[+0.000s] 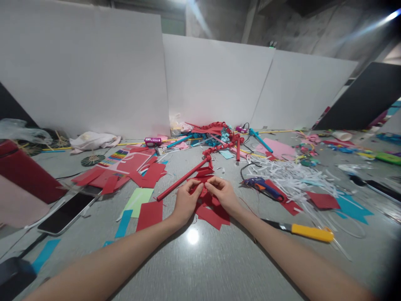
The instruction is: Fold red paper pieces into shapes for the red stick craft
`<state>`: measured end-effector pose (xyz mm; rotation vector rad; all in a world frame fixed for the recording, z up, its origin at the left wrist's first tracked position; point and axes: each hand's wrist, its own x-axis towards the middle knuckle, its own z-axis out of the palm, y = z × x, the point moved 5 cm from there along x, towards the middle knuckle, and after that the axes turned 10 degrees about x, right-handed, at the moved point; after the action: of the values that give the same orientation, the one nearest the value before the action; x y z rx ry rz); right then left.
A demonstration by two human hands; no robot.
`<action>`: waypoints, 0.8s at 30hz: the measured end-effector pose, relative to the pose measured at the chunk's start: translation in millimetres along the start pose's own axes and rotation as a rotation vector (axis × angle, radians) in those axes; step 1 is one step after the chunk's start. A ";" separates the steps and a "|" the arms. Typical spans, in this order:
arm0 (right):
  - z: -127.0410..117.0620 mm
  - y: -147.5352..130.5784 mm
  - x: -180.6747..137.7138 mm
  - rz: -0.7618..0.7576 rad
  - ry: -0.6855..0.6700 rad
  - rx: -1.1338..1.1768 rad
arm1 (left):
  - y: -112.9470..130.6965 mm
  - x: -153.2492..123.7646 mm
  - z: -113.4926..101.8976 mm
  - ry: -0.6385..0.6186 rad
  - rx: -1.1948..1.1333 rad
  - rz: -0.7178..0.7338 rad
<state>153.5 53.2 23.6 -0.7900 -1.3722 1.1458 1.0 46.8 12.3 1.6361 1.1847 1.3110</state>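
Note:
Both hands meet at the middle of the table over a small pile of red paper pieces (213, 215). My left hand (188, 198) pinches a piece of red paper (204, 193) between thumb and fingers. From the other side my right hand (224, 194) pinches the same paper; its exact shape is partly hidden by the fingers. Just beyond them lies a rolled red paper stick (181, 179), joined at its far end to a red paper chain (219, 147). Flat red sheets (149, 215) lie left of my left hand.
To the right are a blue glue gun (265, 187), a yellow-handled utility knife (311, 232) and a heap of white paper strips (288, 173). A phone (70, 211), a red cylinder (28, 171) and coloured paper lie left. White panels (216, 79) stand behind.

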 end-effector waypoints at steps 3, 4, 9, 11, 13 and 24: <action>-0.1 0.2 -0.2 0.003 -0.001 -0.002 | 1.3 0.0 -0.3 0.004 0.025 0.022; -0.2 0.2 -0.3 0.002 0.000 -0.004 | 1.6 0.1 -0.5 0.008 0.031 0.026; -0.3 -0.5 -0.7 -0.021 0.000 -0.025 | 3.6 0.2 -0.7 0.011 0.053 0.044; -0.5 -0.4 -0.8 -0.025 0.004 -0.038 | 4.9 -0.2 -0.7 0.009 0.067 0.059; -1.2 -0.2 -0.6 -0.029 0.013 -0.054 | 6.1 -1.1 -0.7 0.004 0.073 0.070; -3.0 2.9 -0.1 -0.037 0.055 -0.119 | 3.6 -1.9 0.4 -0.013 0.098 0.064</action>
<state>156.0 54.5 20.5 -0.8710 -1.4129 1.0137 2.1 43.9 15.0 1.7632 1.2143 1.2978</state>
